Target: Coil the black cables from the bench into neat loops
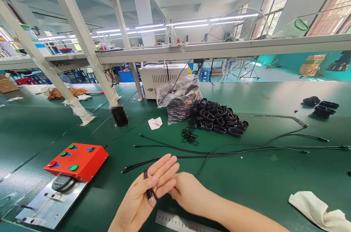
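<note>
My left hand (150, 191) is palm up, fingers stretched out, with its thumb pressing a black cable (150, 194) against the palm. A metal plug end of this cable points toward me, and a loop of it passes around the hand. Touching its fingertips from the right is my right hand (189, 191), curled closed; its own fingertips are hidden. A length of black cable runs behind the right hand, apparently in its grip. Straight black cables (219, 154) lie just beyond both hands. A steel ruler (181, 223) is below them on the green table (260, 188).
A heap of coiled black cables (219, 117) sits beside a clear plastic bag (179, 104) and small black rings (189, 136). An orange tester box (78, 160) with buttons stands left, a white cloth (319, 210) right. Frame posts and a shelf (219, 49) cross the back.
</note>
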`<state>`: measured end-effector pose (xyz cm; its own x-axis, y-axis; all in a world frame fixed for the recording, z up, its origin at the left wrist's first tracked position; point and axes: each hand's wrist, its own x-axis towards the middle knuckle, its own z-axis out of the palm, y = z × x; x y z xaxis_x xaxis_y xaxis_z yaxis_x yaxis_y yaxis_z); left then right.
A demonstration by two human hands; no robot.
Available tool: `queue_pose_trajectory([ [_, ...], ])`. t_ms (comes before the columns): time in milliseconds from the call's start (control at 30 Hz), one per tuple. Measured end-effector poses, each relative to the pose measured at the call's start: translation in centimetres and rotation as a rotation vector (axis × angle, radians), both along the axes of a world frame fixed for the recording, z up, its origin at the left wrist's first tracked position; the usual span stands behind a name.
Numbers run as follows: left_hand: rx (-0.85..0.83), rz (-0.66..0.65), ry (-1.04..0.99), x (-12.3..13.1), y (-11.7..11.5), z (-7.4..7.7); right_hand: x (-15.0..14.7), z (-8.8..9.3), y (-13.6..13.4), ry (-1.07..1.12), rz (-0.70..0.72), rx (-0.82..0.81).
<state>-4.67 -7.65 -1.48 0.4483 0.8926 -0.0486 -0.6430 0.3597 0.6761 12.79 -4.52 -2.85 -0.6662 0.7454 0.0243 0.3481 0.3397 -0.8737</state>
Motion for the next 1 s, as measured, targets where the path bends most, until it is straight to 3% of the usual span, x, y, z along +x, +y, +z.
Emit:
queue_pose_trajectory([
  [133, -0.033, 0.137, -0.03, -0.5, 0.5, -1.0, 0.7, 0.6, -2.8, -0.418, -0.018, 0.363],
  [267, -0.088, 0.182, 0.042, -0.1, 0.5, -1.5, 0.9, 1.6, -3.7, -0.651, 0.119, 0.661],
  [467, -0.155, 0.226, 0.167, 0.7, -0.1, -1.6, 1.4, 3.3, -3.7, -0.637, 0.239, 0.838],
  [667, -0.191, 0.42, 0.233, 2.1, -0.7, -1.2, 1.6, 3.8, -3.8, -0.668, 0.287, 0.84],
  [733, -0.207, 0.358, 0.276, 2.2, -1.1, -1.2, 1.9, 4.0, -3.5, -0.643, 0.295, 0.83],
  [833, -0.229, 0.118, 0.311, 1.9, -1.6, -1.8, 2.5, 4.6, -2.3, -0.504, 0.274, 0.793],
  [900, -0.203, -0.035, 0.281, 1.6, -1.9, -2.0, 2.8, 5.1, -1.1, -0.422, 0.262, 0.714],
  [1000, -0.141, -0.166, 0.229, 1.2, -2.2, -2.0, 3.1, 5.5, 0.9, -0.273, 0.259, 0.526],
])
